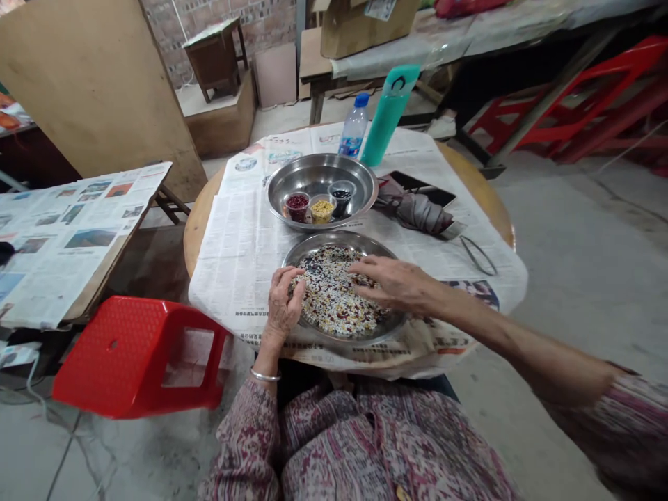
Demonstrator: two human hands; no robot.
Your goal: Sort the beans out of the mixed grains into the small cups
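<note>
A steel plate (313, 243) full of mixed beans (334, 299) lies on the newspaper-covered round table (234, 236) right in front of me. My left hand (283, 300) curls over the plate's left rim, fingers bent and touching the beans. My right hand (396, 282) reaches across the beans from the right, fingers bent down onto them in a pinch. Behind it a second steel plate (360, 177) holds three small cups: red beans (297, 204), yellow beans (322, 209) and dark beans (341, 195).
A water bottle (353, 127) and a teal flask (389, 111) stand at the table's far edge. A grey folded item (417, 209) and a hair band (477, 256) lie to the right. A red plastic stool (140, 355) lies at the left beside another newspaper-covered table (67, 236).
</note>
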